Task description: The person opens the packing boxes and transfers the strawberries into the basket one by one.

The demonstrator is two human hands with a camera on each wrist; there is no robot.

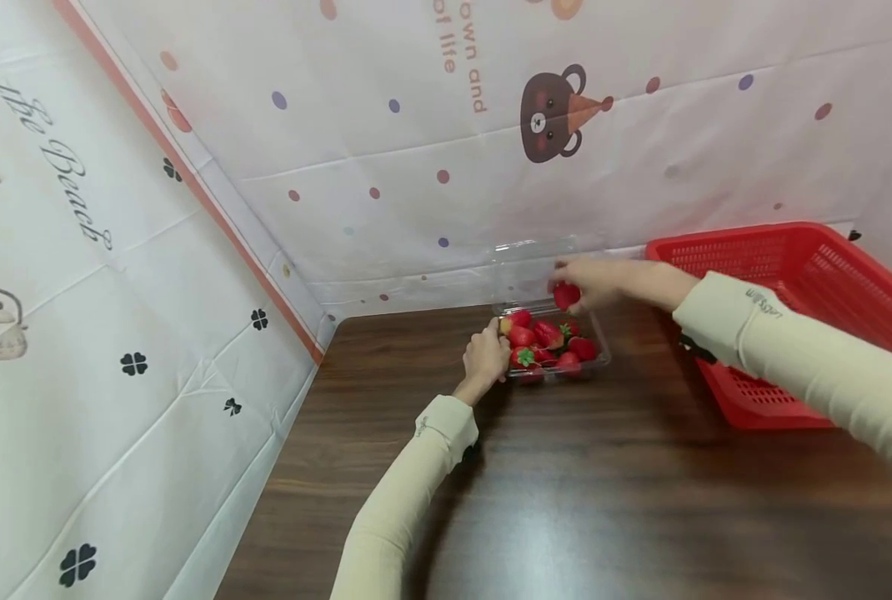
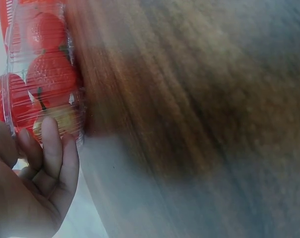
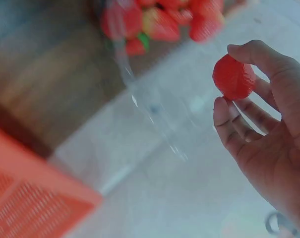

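A clear plastic box (image 1: 603,357) with several red strawberries (image 1: 547,335) in it stands on the table, its lid (image 1: 519,265) raised at the back. My left hand (image 1: 486,357) grips the box's left side; in the left wrist view its fingers (image 2: 51,144) bend against the clear wall beside a pale-ended strawberry (image 2: 65,121). Over the back right of the box, my right hand (image 1: 594,281) pinches one strawberry (image 3: 234,77) between thumb and fingertips. That strawberry is above the others, apart from them.
On the right, a large red plastic basket (image 1: 761,417) with slotted sides stands under my right forearm. The dark wooden table (image 1: 566,500) meets a printed white cloth wall (image 1: 386,225) at the back, and another such wall (image 1: 153,292) runs along the left.
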